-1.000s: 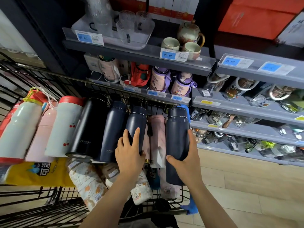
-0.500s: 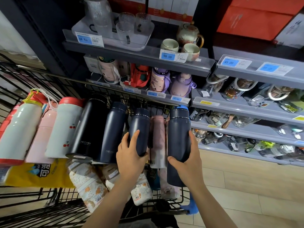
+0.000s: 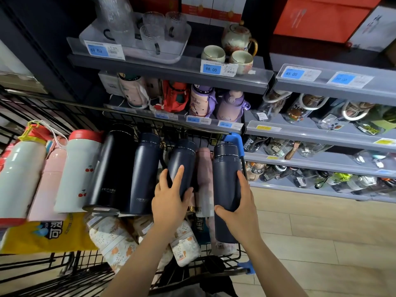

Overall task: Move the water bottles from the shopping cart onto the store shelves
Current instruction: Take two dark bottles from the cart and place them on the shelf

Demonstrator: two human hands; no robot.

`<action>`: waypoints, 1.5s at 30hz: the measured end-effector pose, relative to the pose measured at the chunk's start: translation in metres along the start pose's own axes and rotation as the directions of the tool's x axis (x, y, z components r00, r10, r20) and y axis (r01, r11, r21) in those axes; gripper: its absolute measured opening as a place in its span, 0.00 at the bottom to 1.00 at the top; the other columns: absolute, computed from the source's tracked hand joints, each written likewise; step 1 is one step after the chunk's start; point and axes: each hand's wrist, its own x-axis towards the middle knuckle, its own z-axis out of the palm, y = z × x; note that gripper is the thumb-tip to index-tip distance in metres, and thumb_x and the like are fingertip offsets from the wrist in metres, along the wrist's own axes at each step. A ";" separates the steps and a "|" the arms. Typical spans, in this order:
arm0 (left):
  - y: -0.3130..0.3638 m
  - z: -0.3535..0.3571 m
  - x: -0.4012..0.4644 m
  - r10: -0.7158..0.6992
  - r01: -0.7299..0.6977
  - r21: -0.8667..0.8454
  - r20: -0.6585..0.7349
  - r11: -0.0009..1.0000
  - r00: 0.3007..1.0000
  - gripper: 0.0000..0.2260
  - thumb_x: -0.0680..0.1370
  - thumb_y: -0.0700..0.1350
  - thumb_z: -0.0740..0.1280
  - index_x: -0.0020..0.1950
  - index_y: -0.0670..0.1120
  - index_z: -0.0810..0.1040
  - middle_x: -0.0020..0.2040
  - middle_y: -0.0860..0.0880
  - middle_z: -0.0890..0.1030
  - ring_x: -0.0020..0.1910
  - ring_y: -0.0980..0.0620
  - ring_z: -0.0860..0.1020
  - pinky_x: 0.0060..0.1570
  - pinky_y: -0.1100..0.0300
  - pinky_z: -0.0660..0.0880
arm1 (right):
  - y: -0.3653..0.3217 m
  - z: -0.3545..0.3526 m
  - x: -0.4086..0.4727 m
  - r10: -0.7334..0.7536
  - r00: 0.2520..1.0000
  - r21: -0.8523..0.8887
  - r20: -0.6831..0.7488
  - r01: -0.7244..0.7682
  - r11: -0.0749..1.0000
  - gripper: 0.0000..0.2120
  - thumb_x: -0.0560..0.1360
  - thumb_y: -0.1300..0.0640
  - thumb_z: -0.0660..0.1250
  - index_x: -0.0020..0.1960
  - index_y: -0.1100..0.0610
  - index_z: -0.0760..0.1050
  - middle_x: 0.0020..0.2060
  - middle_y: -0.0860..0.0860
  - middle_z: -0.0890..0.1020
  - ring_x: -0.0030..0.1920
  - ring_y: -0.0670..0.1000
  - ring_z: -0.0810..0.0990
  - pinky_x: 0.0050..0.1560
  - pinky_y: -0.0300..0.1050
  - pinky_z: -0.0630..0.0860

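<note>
Several bottles lie side by side in the black wire shopping cart. My right hand grips a dark navy bottle at the cart's right end. My left hand holds a smaller navy bottle, thumb on its right side and fingers on its left. Between them lies a pink bottle. Further left lie another navy bottle, a black bottle, a white cherry-print bottle with a red cap, a pale pink bottle and a white bottle. The grey store shelves stand behind and to the right.
Floral-print bottles and a yellow package lie lower in the cart. The shelves hold glass cups, a teapot, children's bottles and clear jars. Wood-look floor spreads at the right.
My left thumb has closed round the smaller navy bottle, which has shifted a little to the right. My right hand keeps its grip on the large navy bottle.
</note>
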 end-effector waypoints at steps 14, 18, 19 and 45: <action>-0.003 -0.011 -0.004 0.092 -0.087 -0.150 0.024 0.985 0.996 0.35 0.76 0.51 0.71 0.77 0.65 0.55 0.74 0.38 0.64 0.69 0.35 0.67 0.54 0.42 0.74 | -0.010 -0.004 -0.005 -0.031 0.997 0.052 -0.074 0.035 0.998 0.47 0.68 0.63 0.75 0.75 0.37 0.52 0.65 0.35 0.64 0.57 0.25 0.66 0.46 0.27 0.69; 0.004 -0.018 -0.015 0.197 -0.220 -0.272 -0.107 0.937 0.974 0.35 0.75 0.49 0.73 0.74 0.66 0.56 0.73 0.39 0.66 0.69 0.38 0.68 0.56 0.45 0.74 | -0.018 -0.010 -0.012 -0.070 0.990 0.023 -0.123 0.074 0.997 0.47 0.68 0.63 0.75 0.73 0.35 0.52 0.63 0.28 0.61 0.57 0.21 0.62 0.47 0.21 0.67; 0.007 -0.021 -0.016 0.233 -0.267 -0.301 -0.144 0.916 0.962 0.35 0.75 0.48 0.73 0.74 0.65 0.57 0.73 0.40 0.66 0.69 0.41 0.68 0.57 0.49 0.72 | -0.021 -0.013 -0.015 -0.088 0.987 0.007 -0.138 0.090 0.996 0.47 0.68 0.63 0.75 0.72 0.34 0.51 0.64 0.31 0.62 0.58 0.21 0.62 0.48 0.20 0.67; 0.465 0.002 -0.078 0.530 -0.886 -0.191 -0.741 0.422 0.412 0.24 0.76 0.53 0.64 0.71 0.65 0.64 0.77 0.56 0.52 0.75 0.64 0.55 0.72 0.69 0.56 | 0.012 -0.452 -0.027 -0.838 0.307 -0.692 -0.452 0.472 0.546 0.45 0.67 0.58 0.73 0.76 0.42 0.53 0.77 0.55 0.53 0.72 0.60 0.63 0.55 0.58 0.77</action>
